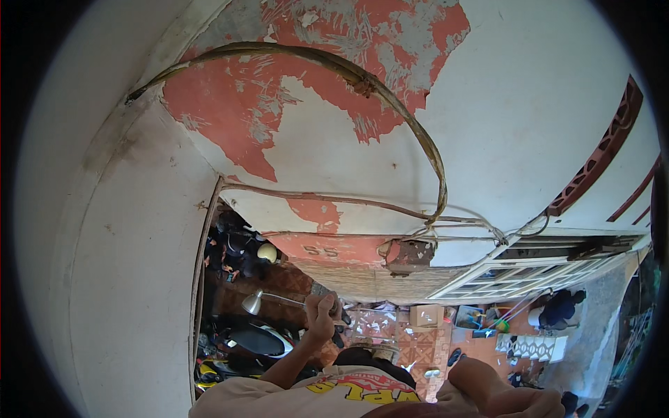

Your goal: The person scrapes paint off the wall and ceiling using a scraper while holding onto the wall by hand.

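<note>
My left hand (pixel 321 316) is raised at the lower middle, its fingers curled into a fist. The thin neck of a silver lamp (pixel 253 302) runs up to this fist; whether the hand holds it or it passes behind is unclear. My right hand (pixel 541 403) is curled at the lower right edge, partly cut off, and what lies in it is hidden. Ahead is a white wall (pixel 522 104) with peeled pink and grey paint (pixel 235 109). A thick bundle of old cables (pixel 418 125) loops across it, above a rusty metal box (pixel 410 256).
Far below, a motorcycle (pixel 261 339) and a cream helmet (pixel 267 253) are at the left. A cardboard box (pixel 426 316), a blue bin (pixel 469 317) and white ornamental blocks (pixel 530 348) stand on the tiled floor. A person (pixel 559 310) is at the right, near a white-barred window (pixel 522 271).
</note>
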`<state>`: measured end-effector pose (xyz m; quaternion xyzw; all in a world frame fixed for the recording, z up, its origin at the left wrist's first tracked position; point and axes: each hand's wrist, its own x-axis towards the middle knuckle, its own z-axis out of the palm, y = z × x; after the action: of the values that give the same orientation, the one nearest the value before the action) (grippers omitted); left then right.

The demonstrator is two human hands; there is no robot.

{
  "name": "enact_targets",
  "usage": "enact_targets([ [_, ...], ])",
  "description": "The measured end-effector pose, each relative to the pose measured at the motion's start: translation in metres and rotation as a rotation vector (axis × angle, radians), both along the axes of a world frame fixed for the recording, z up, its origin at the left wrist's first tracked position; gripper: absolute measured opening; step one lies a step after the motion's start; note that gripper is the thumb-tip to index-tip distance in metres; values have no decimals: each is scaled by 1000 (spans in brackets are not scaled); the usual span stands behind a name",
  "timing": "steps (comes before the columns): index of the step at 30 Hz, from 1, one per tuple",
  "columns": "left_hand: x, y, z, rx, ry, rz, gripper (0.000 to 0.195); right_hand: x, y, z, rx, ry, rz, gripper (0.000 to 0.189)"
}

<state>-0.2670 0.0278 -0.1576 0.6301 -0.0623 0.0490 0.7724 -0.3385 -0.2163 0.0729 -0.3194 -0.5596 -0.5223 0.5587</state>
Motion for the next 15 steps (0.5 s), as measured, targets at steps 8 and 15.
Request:
enact_targets([
  [8,-10,-17,19,28,-24,-71,47,-18,-54,-40,-577,585,45,15],
  [15,-23,-48,48,294,-37,-392,19,-15,24,-186,-378,1712,-269,32],
])
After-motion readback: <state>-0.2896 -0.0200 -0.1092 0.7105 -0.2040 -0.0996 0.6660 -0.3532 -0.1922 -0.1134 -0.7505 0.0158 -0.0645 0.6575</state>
